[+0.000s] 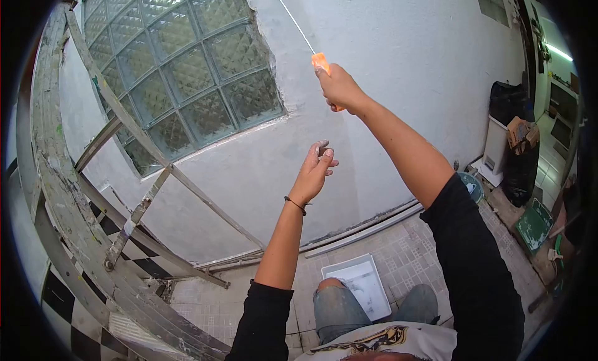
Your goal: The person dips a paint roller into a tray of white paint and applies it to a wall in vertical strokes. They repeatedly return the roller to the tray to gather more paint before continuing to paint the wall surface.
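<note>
My right hand (342, 90) is closed around the orange handle of a paint roller (321, 62). Its thin metal rod runs up and out of the top of the view, so the roller head is hidden. In front of me is a wall (398, 74) with white and greyer patches. My left hand (314, 170) is raised before the lower wall, fingers loosely bent and apart, holding nothing that I can see; grey-white smears mark its fingertips. A white paint tray (377, 292) with white paint in it lies on the floor by my legs.
A glass block window (187, 74) with rough edges is set in the wall. At left stands a worn wooden ladder (53, 149). To the right are black bags (520, 168), a white bin (496, 146), a teal bucket (471, 186) and a green dustpan-like piece (534, 225).
</note>
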`<state>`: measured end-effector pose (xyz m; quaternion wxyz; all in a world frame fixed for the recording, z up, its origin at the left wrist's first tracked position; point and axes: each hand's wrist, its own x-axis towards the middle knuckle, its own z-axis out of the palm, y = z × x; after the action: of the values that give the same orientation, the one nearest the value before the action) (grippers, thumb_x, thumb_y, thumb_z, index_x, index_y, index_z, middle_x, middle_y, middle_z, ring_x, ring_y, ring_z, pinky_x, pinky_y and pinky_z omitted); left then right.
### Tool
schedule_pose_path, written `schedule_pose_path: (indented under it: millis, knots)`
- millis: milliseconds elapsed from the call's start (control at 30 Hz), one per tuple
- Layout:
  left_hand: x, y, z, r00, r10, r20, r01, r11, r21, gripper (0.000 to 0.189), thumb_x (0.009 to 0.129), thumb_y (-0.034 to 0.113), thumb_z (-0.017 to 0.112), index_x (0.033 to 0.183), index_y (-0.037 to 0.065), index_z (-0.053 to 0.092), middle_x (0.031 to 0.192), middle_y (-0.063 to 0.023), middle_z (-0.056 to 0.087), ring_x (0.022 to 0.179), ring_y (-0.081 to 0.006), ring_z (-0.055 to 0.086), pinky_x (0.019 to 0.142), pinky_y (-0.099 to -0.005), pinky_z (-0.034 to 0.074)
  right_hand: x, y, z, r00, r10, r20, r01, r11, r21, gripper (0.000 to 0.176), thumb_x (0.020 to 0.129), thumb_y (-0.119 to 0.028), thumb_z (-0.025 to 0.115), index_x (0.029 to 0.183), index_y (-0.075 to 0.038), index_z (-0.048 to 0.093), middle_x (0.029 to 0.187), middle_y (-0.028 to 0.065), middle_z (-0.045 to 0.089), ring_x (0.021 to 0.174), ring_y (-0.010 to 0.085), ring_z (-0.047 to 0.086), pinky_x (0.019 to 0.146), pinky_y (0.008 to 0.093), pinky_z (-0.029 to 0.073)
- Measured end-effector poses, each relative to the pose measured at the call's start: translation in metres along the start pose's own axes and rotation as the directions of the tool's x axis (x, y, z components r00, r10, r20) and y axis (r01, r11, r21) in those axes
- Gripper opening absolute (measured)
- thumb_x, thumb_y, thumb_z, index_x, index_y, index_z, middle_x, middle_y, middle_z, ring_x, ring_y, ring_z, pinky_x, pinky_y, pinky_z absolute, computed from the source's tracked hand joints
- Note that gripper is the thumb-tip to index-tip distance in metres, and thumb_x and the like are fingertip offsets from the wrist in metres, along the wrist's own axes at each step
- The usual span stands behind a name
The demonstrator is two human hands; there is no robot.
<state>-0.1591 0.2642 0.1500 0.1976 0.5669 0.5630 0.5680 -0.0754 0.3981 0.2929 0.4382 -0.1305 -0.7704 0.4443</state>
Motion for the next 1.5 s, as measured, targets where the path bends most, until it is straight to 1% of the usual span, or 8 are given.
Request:
schedule_pose_path:
  millis: [233, 367, 400, 467, 567, 667, 1000, 1500]
  knots:
    - [-0.002, -0.036, 0.022, 0.999, -0.019, 0.042, 0.023, 0.996, -0.084, 0.056, 0.098, 0.04, 0.043, 0.136, 0.0, 0.034, 0.122, -0.0113, 0.051, 0.103, -0.0181, 0.056, 0.084, -0.0314, 0.046, -0.087, 0.117, 0.027, 0.983, -0.114, -0.142, 0.071, 0.958, -0.279, 0.042, 0.096, -0.037, 0.044, 0.102, 0.005, 0.047, 0.076, 0.0239, 0.062, 0.065, 0.0382, 0.063, 0.059, 0.0465, 0.049]
    - [-0.012, -0.063, 0.032, 0.993, -0.062, 0.103, 0.072, 0.993, -0.091, 0.053, 0.099, 0.038, 0.043, 0.136, 0.002, 0.033, 0.117, -0.0078, 0.053, 0.1, -0.0155, 0.056, 0.081, -0.0299, 0.047, -0.156, 0.182, 0.042, 0.981, -0.118, -0.156, 0.081, 0.971, -0.226, 0.035, 0.096, -0.033, 0.047, 0.104, 0.0, 0.048, 0.075, 0.0237, 0.062, 0.07, 0.0395, 0.064, 0.062, 0.0483, 0.049]
    - [-0.016, -0.068, 0.035, 0.983, -0.119, 0.143, 0.135, 0.985, -0.104, 0.053, 0.099, 0.038, 0.043, 0.136, 0.002, 0.033, 0.115, -0.0074, 0.053, 0.098, -0.0149, 0.056, 0.081, -0.0298, 0.047, -0.17, 0.181, 0.044, 0.982, -0.119, -0.149, 0.082, 0.97, -0.23, 0.035, 0.096, -0.033, 0.047, 0.104, 0.0, 0.048, 0.075, 0.0237, 0.062, 0.07, 0.0395, 0.064, 0.062, 0.0483, 0.049]
    - [-0.024, -0.084, 0.037, 0.962, -0.185, 0.201, 0.206, 0.974, -0.09, 0.052, 0.099, 0.04, 0.042, 0.135, 0.003, 0.034, 0.112, -0.0064, 0.053, 0.094, -0.0138, 0.056, 0.079, -0.0295, 0.047, -0.19, 0.168, 0.044, 0.974, 0.226, -0.011, -0.226, 0.973, -0.038, 0.033, 0.095, -0.031, 0.049, 0.105, 0.0, 0.048, 0.074, 0.0224, 0.062, 0.07, 0.0394, 0.064, 0.061, 0.0481, 0.049]
    - [-0.035, -0.089, 0.042, 0.976, -0.178, 0.122, 0.204, 0.948, -0.244, 0.047, 0.1, 0.038, 0.04, 0.131, 0.003, 0.037, 0.105, -0.0077, 0.055, 0.089, -0.0138, 0.057, 0.073, -0.029, 0.048, -0.192, 0.159, 0.052, 0.965, 0.26, -0.012, -0.259, 0.963, 0.081, 0.031, 0.094, -0.029, 0.051, 0.105, 0.0, 0.049, 0.074, 0.0215, 0.062, 0.07, 0.0384, 0.064, 0.061, 0.0465, 0.048]
    - [-0.038, -0.103, 0.034, 0.976, -0.196, 0.093, 0.214, 0.941, -0.264, 0.049, 0.101, 0.042, 0.036, 0.131, 0.004, 0.037, 0.109, -0.0084, 0.054, 0.093, -0.0155, 0.058, 0.075, -0.0295, 0.047, -0.163, 0.16, 0.065, 0.985, -0.015, -0.171, -0.001, 0.996, -0.095, 0.031, 0.092, -0.028, 0.054, 0.104, -0.001, 0.049, 0.075, 0.021, 0.062, 0.071, 0.038, 0.064, 0.061, 0.0451, 0.047]
    - [-0.053, -0.098, 0.017, 0.962, -0.254, -0.096, 0.22, 0.937, -0.272, 0.056, 0.099, 0.048, 0.035, 0.135, 0.004, 0.036, 0.122, -0.0131, 0.052, 0.098, -0.0198, 0.06, 0.081, -0.0324, 0.048, -0.072, 0.104, 0.083, 0.962, -0.032, -0.27, -0.011, 0.987, -0.157, 0.033, 0.092, -0.032, 0.052, 0.106, -0.003, 0.045, 0.08, 0.0242, 0.063, 0.077, 0.0432, 0.063, 0.064, 0.0499, 0.046]
    - [-0.087, -0.162, 0.043, 0.91, -0.41, -0.054, 0.358, 0.847, -0.393, 0.044, 0.101, 0.042, 0.034, 0.126, 0.008, 0.041, 0.112, -0.0076, 0.053, 0.092, -0.0168, 0.058, 0.074, -0.0309, 0.05, -0.238, 0.212, 0.109, 0.979, 0.109, -0.174, -0.123, 0.99, -0.071, 0.025, 0.094, -0.024, 0.05, 0.105, -0.002, 0.048, 0.087, 0.0212, 0.063, 0.082, 0.0376, 0.064, 0.068, 0.0432, 0.049]
